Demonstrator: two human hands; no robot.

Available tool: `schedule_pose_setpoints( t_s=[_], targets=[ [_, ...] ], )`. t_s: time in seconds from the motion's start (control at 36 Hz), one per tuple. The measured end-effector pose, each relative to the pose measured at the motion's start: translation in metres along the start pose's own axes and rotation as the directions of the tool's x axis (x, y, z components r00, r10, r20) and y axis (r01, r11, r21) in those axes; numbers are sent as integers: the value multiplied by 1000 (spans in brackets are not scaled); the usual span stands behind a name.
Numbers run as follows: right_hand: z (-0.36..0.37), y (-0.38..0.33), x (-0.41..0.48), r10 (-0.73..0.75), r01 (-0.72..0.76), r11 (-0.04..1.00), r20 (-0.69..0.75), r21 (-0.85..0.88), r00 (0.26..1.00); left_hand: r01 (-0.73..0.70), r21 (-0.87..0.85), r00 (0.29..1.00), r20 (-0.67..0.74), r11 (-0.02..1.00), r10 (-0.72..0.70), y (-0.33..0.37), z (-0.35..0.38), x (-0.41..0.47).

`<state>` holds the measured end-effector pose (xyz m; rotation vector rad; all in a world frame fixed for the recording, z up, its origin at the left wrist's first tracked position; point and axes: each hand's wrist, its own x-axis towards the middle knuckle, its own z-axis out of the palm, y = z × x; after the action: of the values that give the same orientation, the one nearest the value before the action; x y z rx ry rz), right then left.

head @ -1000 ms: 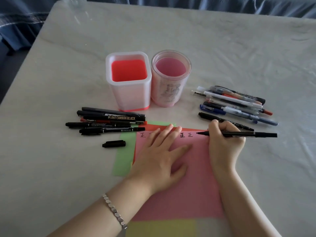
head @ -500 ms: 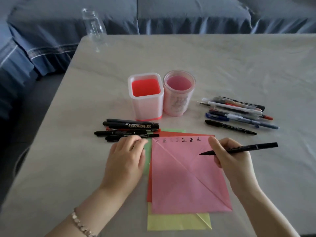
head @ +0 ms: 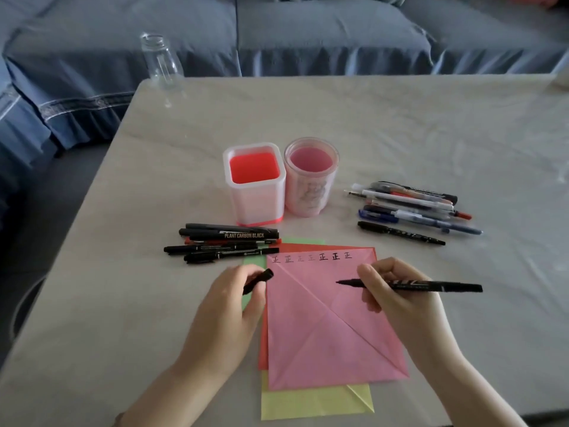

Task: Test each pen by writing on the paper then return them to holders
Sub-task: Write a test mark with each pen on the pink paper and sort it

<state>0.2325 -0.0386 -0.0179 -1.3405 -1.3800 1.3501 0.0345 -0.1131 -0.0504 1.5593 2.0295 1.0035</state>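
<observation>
Fingers of the right hand point(head: 400, 303) pinch a black pen point(head: 431, 285), its bare tip over the pink paper point(head: 323, 343) below written marks point(head: 311, 257). The left hand point(head: 228, 312) grips the cap point(head: 261, 278) beside the paper's left edge; a square holder point(head: 255, 201) and a round holder point(head: 311, 195) stand beyond.

PLANT CARBON BLACK shows on a black marker point(head: 243, 235) up-left of the pink paper point(head: 323, 343); seven 正 line its top

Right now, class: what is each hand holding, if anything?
Left hand: holding the black pen cap.
Right hand: holding the uncapped black pen.
</observation>
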Motion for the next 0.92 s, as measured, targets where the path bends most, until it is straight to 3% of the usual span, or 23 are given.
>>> schedule_pose_setpoints(
  t_s=[0.08, 0.28, 0.61, 0.81, 0.92],
  targets=[
    [0, -12, -5, 8, -12, 993, 28, 122, 1000, 49, -185, 998, 43, 981, -42, 25, 0, -3],
    [-3, -26, -13, -21, -19, 953, 130, 304, 991, 58, -318, 995, 95, 946, -29, 46, 3, -3],
    [-5, -30, -19, 12, -39, 967, 106, 252, 994, 37, -313, 994, 108, 949, -3, 51, 1, -4],
    [2, -32, -21, 60, -81, 976, 108, 202, 992, -193, -267, 969, 101, 944, 227, 56, 2, -1],
    [7, -35, -20, 24, -36, 981, 61, 193, 998, -232, -285, 934, 203, 930, 295, 63, 5, -2]
  ],
)
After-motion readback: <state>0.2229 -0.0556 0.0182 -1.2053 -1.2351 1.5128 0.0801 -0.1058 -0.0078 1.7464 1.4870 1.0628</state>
